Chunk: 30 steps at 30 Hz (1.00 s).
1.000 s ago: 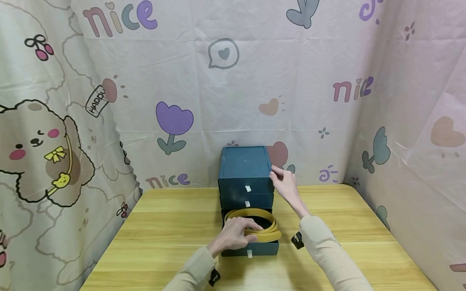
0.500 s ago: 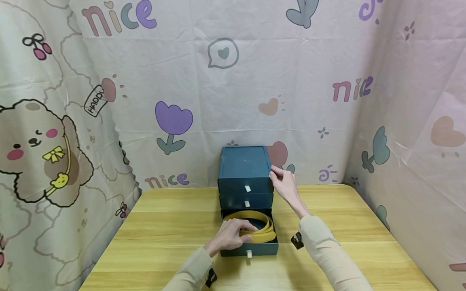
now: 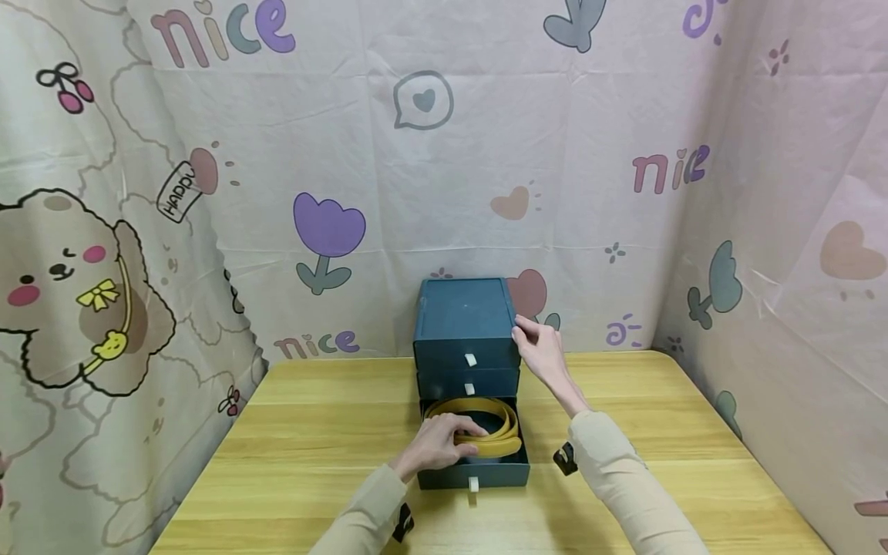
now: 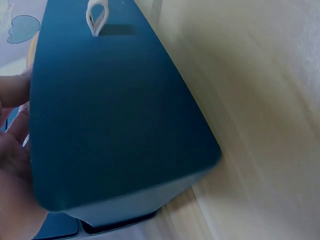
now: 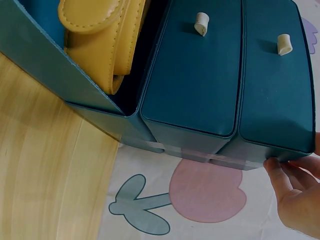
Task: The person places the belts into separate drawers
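A coiled yellow belt (image 3: 494, 445) is inside the pulled-out bottom drawer (image 3: 502, 475) of a dark teal drawer box (image 3: 466, 308). My left hand (image 3: 438, 442) pinches the coil's near left side, fingers reaching inside the loop and thumb on the outside. In the left wrist view the drawer front hides most of the left fingers (image 4: 15, 90). My right hand (image 3: 544, 353) touches the box's upper right edge with its fingertips. The right wrist view shows the belt's stitched yellow end (image 5: 95, 47) inside the drawer, and the right fingers (image 5: 277, 177) against the box's side.
Two upper drawers with white pull tabs (image 3: 471, 360) are closed. The box stands at the back of a wooden table (image 3: 333, 432), close to a printed cloth backdrop (image 3: 416, 200). More printed cloth hangs at both sides.
The belt has come down and slightly left, from overhanging the drawer's right rim to lying inside it. My left hand moved with it. My right hand stays at the box's edge.
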Each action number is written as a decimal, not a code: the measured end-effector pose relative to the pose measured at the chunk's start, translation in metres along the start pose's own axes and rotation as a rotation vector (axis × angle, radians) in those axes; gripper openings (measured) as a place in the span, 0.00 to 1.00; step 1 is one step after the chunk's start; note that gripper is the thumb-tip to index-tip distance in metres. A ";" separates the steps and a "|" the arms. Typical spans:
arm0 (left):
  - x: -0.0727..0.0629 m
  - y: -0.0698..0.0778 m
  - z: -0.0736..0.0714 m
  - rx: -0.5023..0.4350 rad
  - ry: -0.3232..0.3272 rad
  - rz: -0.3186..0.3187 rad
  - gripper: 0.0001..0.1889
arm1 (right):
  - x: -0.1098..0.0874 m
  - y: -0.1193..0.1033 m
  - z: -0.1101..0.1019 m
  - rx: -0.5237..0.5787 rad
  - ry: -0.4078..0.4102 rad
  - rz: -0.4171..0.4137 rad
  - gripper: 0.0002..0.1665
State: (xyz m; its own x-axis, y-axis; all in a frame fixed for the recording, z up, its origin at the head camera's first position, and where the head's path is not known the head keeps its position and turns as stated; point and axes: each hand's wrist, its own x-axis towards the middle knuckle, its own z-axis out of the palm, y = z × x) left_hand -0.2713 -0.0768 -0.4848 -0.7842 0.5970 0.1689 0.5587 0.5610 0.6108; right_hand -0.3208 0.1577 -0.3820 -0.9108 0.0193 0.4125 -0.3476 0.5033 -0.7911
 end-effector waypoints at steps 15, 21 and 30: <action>0.005 -0.007 -0.002 0.052 -0.043 -0.001 0.12 | 0.000 -0.001 0.001 -0.018 0.026 -0.037 0.24; 0.007 -0.008 -0.003 0.086 -0.068 -0.017 0.12 | 0.001 0.000 0.001 -0.010 0.024 -0.034 0.25; 0.008 -0.010 -0.002 0.110 -0.106 -0.032 0.11 | 0.002 0.001 0.000 0.007 -0.004 0.016 0.24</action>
State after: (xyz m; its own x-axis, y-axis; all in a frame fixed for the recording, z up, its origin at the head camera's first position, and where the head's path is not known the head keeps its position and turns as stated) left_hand -0.2835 -0.0789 -0.4885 -0.7725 0.6317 0.0644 0.5644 0.6366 0.5255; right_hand -0.3230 0.1583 -0.3824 -0.9170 0.0234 0.3982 -0.3350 0.4966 -0.8007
